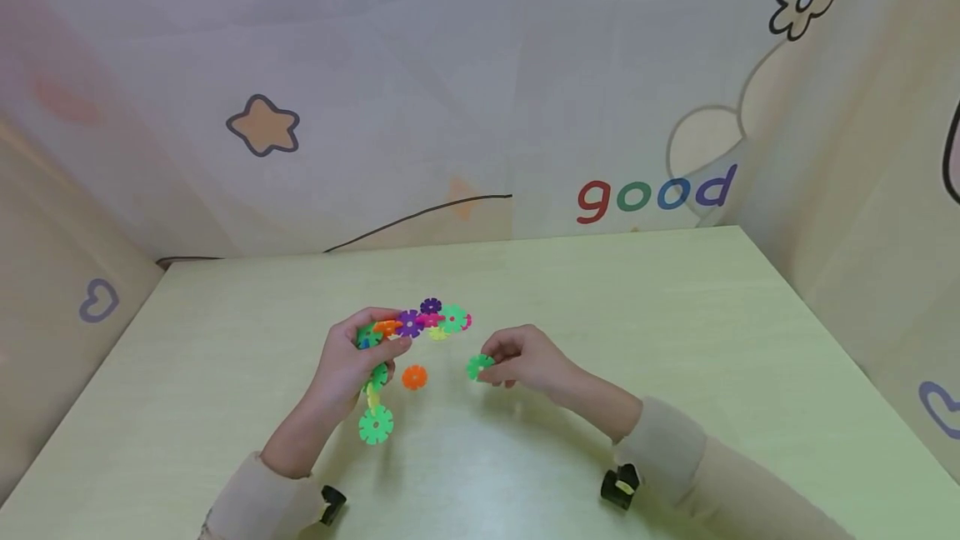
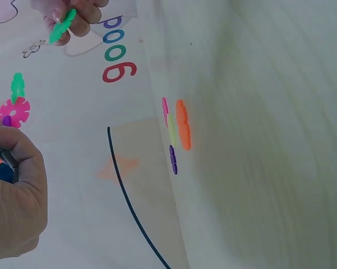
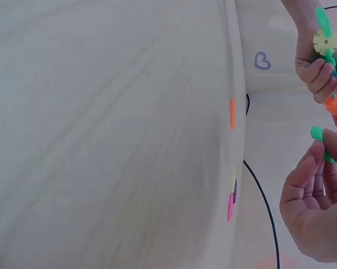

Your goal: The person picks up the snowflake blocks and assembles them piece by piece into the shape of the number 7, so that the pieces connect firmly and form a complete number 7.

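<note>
Thumb and fingers of the left hand [image 1: 348, 357] curled firmly round a bent chain of multicoloured, notched, flower-shaped plastic discs [image 1: 410, 323], whose green end disc [image 1: 376, 425] I saw hanging below that hand. From my distant post I watched the right hand [image 1: 528, 365] pinch a green notched plastic disc [image 1: 477, 367], its fingertips parted only by that disc, apart from the chain. Between the hands, a round orange notched plastic disc [image 1: 415, 377] lay flat on the pale green table [image 1: 675, 340].
</note>
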`<state>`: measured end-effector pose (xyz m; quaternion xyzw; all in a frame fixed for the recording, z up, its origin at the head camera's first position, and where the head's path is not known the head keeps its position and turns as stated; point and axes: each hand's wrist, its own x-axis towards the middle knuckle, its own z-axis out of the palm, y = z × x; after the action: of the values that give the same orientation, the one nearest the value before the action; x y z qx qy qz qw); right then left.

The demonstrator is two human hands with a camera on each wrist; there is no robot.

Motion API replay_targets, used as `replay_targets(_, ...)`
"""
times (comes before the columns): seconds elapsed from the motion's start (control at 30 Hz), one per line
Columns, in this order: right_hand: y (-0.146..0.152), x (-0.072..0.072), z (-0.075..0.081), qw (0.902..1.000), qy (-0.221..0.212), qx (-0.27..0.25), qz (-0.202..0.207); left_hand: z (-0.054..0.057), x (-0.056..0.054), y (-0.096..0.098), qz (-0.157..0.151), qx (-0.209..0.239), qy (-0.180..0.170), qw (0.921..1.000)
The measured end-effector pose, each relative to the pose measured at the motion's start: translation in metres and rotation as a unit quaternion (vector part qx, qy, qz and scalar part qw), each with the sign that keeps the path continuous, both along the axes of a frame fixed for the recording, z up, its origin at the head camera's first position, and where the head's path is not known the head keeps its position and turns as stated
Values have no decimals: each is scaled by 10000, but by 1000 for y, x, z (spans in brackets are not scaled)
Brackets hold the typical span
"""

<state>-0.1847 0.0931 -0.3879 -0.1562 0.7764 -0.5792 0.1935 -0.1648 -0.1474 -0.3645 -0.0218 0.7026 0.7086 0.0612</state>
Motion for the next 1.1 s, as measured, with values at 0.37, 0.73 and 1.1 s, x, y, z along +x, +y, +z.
replay_targets(0.37,11,1,11,9976,137,-611,-311,0,4,4,-95,-81,-33,9999)
replay_targets(0.73,16,1,20,9931,394,-698,-856,-2,7,6,-405,-172,31,9990)
replay_targets(1.1,12,6,22,9932,716,-628,-675,-6,10,8,-578,-221,35,9981)
